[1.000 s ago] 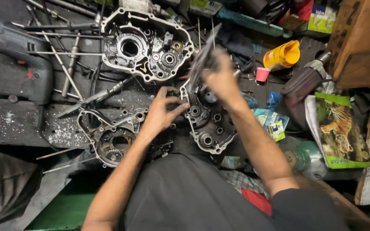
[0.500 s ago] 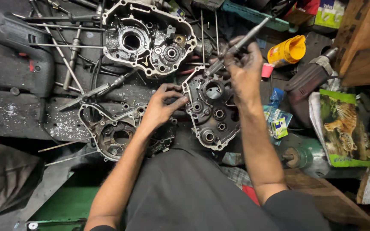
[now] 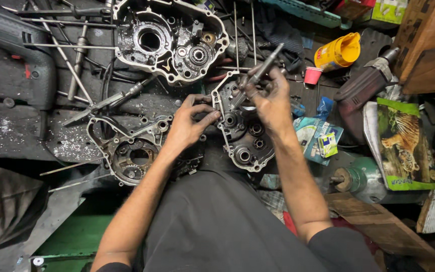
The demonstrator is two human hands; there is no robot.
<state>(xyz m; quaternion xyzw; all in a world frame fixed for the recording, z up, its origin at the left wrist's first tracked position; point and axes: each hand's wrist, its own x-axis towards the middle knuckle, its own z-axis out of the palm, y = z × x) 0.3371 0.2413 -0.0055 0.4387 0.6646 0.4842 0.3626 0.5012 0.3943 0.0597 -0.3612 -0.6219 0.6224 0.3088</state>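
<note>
Since the earlier frames my right hand [image 3: 270,95] has come down from a raised swing and settled over the top of the engine case half [image 3: 242,126], with the steel shaft [image 3: 260,73] now angled down into its upper bore instead of waving clear above it. My left hand [image 3: 187,126] has barely shifted: fingers curled, it grips the case's left edge, I judge to steady the casting while the shaft is guided in. My right hand is clenched around the shaft's lower end, leaving the top pointing up and away. Left of my left hand lies a second case half [image 3: 129,153]; beyond both hands sits a larger crankcase [image 3: 169,38]. A yellow bottle [image 3: 337,52] lies right of my right hand, all on the cluttered worktop [image 3: 6,131].
</note>
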